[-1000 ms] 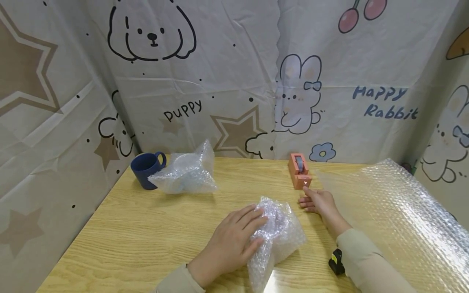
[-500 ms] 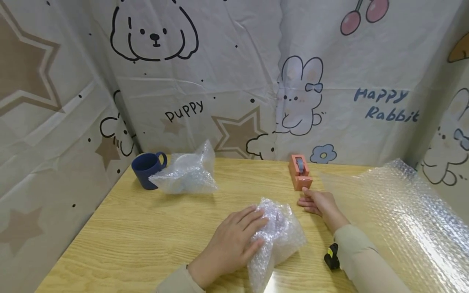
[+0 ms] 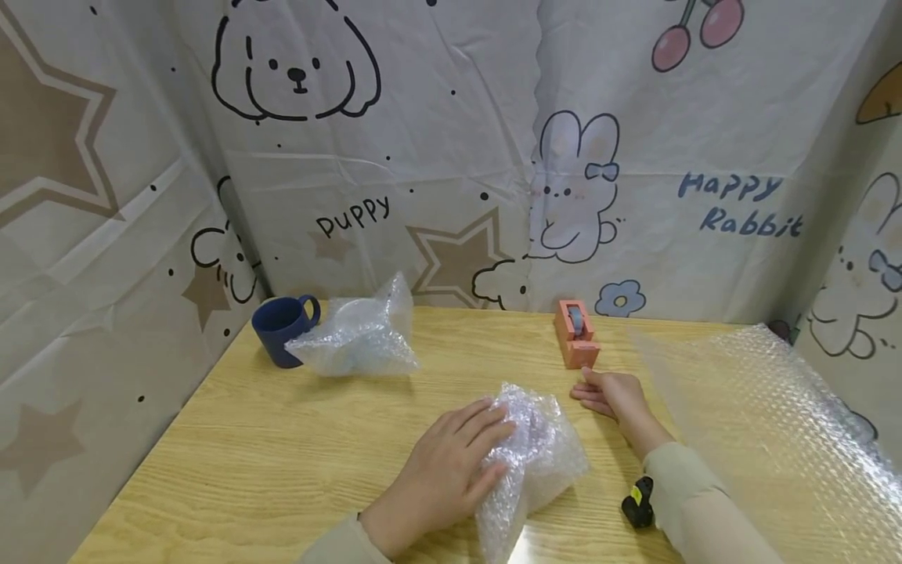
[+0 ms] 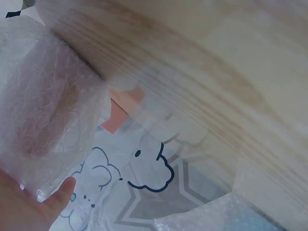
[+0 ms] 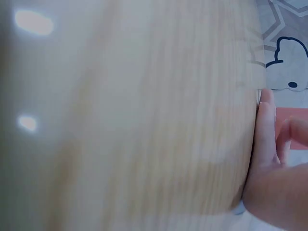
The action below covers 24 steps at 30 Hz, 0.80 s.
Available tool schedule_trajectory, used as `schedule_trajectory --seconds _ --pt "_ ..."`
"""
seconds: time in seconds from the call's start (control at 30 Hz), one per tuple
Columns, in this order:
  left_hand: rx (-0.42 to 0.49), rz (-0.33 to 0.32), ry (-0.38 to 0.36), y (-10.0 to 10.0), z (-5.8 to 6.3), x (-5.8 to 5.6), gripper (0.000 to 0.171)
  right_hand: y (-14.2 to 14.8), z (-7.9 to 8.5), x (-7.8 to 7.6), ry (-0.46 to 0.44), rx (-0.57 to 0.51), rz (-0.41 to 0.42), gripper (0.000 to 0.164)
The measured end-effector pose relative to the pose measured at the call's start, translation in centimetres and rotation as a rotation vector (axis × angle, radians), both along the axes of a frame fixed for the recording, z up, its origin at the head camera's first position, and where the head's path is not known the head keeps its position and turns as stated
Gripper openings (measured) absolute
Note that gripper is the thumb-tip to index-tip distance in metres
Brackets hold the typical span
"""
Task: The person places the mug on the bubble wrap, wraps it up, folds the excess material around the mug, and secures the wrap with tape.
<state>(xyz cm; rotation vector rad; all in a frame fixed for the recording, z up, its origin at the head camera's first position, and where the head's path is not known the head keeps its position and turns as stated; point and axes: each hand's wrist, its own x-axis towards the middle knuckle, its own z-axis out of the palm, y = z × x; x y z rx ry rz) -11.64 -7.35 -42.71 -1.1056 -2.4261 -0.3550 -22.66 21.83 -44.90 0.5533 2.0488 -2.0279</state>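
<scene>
My left hand (image 3: 438, 470) rests on a bubble-wrapped bundle (image 3: 546, 450), its fingers laid over the left side; what is inside cannot be made out. In the left wrist view the bubble wrap (image 4: 43, 106) fills the upper left, with part of the left hand (image 4: 38, 204) below it. My right hand (image 3: 623, 403) lies just in front of a pink tape dispenser (image 3: 578, 337), thumb tip at its near end. In the right wrist view the right hand (image 5: 269, 154) has its fingers extended along the tabletop; no strip of tape can be made out.
A second bubble-wrapped bundle (image 3: 362, 337) stands at the back left, against a dark blue mug (image 3: 278, 333). A large bubble wrap sheet (image 3: 775, 423) covers the table's right side. A small black object with a yellow mark (image 3: 637, 505) lies beside the right sleeve.
The bubble wrap sheet on the right has sunk lower and shifted a little to the right. My right thumb is slightly lower against the dispenser's near end. The left hand stays in place.
</scene>
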Motion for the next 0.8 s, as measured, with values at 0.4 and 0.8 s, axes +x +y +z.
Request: schedule_trajectory --seconds 0.4,0.8 --pt "0.007 -0.009 -0.009 0.1 0.0 0.0 0.045 -0.1 1.7 1.8 0.151 0.234 0.311 0.042" --pt "0.007 -0.015 -0.002 0.0 0.2 0.1 0.044 -0.1 6.7 2.2 0.414 0.415 0.626 0.045"
